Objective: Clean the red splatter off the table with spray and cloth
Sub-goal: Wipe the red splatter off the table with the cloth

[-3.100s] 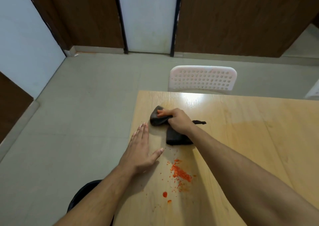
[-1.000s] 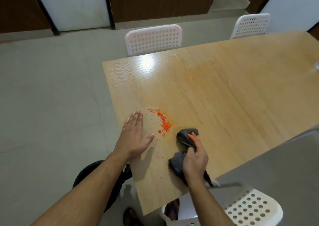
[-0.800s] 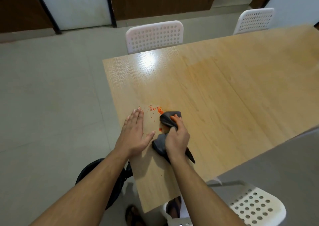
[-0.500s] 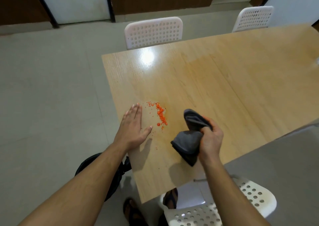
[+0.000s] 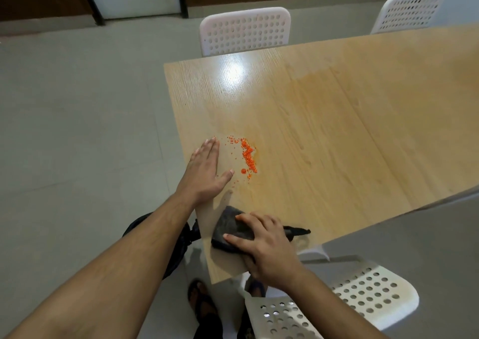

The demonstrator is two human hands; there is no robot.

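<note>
Fingers of my right hand [image 5: 269, 248] now press the dark cloth [image 5: 232, 231] flat near the worktop [image 5: 337, 121] corner, no longer lifted; cloth's length runs left-right. My left hand [image 5: 207, 171] stays flat, fingers straight, beside the red splatter [image 5: 248, 157].

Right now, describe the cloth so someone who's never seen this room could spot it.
Find the long wooden table and go to its near corner. There the right hand presses on a dark grey cloth, crumpled. It is the only dark thing on the tabletop, nearer than the red splatter.
</note>
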